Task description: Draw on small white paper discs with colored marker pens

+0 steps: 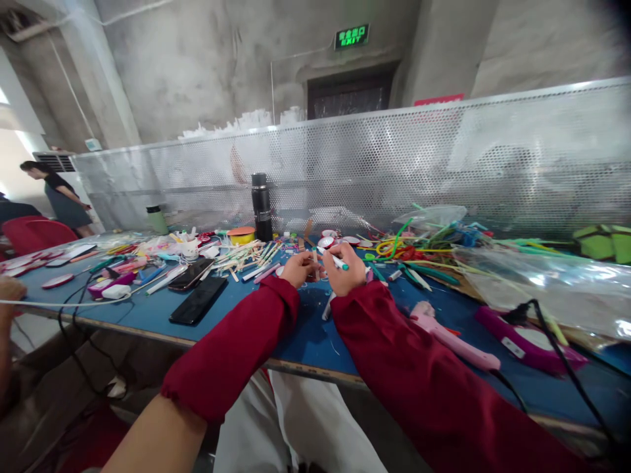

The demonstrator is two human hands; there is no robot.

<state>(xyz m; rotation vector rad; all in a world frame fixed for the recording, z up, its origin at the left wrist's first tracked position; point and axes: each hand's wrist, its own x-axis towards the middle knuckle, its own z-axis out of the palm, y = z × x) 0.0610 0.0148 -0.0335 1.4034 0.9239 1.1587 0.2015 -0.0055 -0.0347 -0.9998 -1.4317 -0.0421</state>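
Observation:
My right hand (346,270) is closed round a white marker pen (339,262) with a green end, above the blue tabletop. Close beside it, my left hand (297,269) pinches a small pale, strip-like piece (316,263); its exact kind is too small to make out. The marker's tip is near that piece, but whether they touch cannot be told. Wooden sticks (246,257) lie scattered left of my left hand. Red-rimmed round pieces (350,241) sit just beyond my hands.
Two dark phones (198,301) lie to the left. A pink glue gun (456,340) and purple power strip (530,341) are at right, near colourful pipe cleaners (404,246). A black bottle (261,207) stands before the perforated metal screen (419,164). Another person's hand (12,289) rests far left.

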